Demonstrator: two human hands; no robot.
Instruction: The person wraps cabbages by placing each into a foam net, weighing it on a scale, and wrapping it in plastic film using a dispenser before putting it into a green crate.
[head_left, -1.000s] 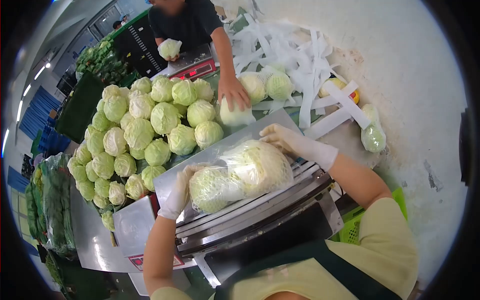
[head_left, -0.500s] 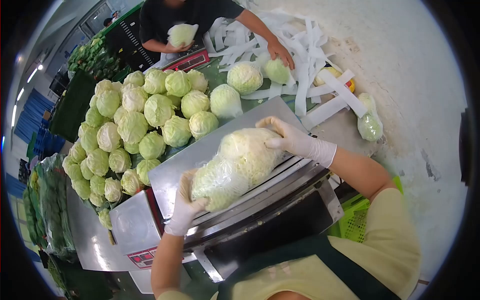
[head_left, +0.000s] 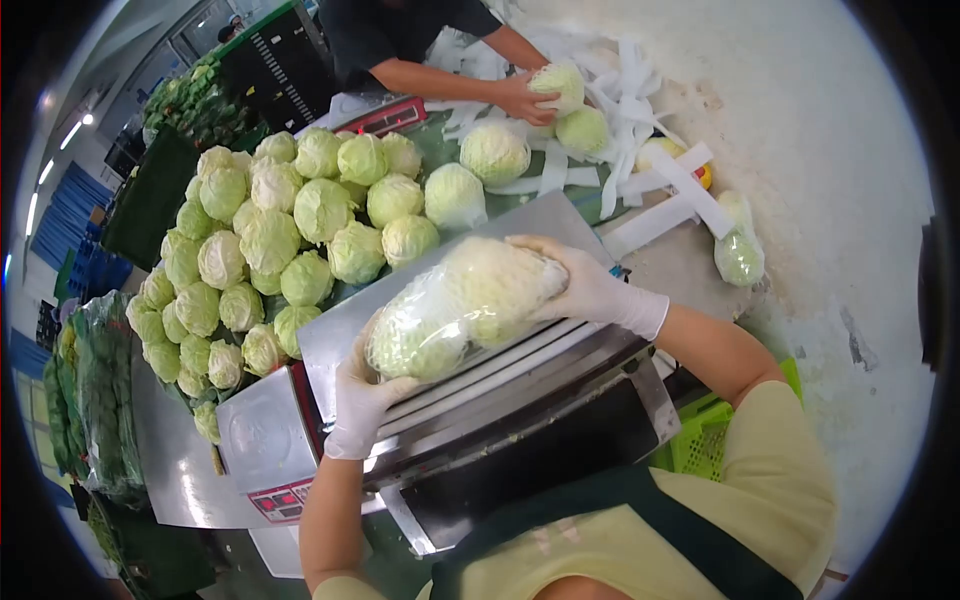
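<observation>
Between my two gloved hands is a clear plastic-wrapped pack of cabbages, with whitish netting showing under the film. My left hand grips its lower left end, thumb underneath. My right hand is curled round the upper right end. The pack is held over a metal wrapping machine, tilted up towards the right. Light glints off the taut film. A heap of bare cabbages lies just beyond the machine, and one netted cabbage sits by its far edge.
Across the table a co-worker's hand holds a netted cabbage. White foam net strips are strewn nearby. A wrapped pack lies at the right. A scale stands left, and a green crate is below right.
My hands have turned the pack slightly, and its film now looks tighter. The co-worker has brought the held cabbage rightwards, over beside the foam strips.
</observation>
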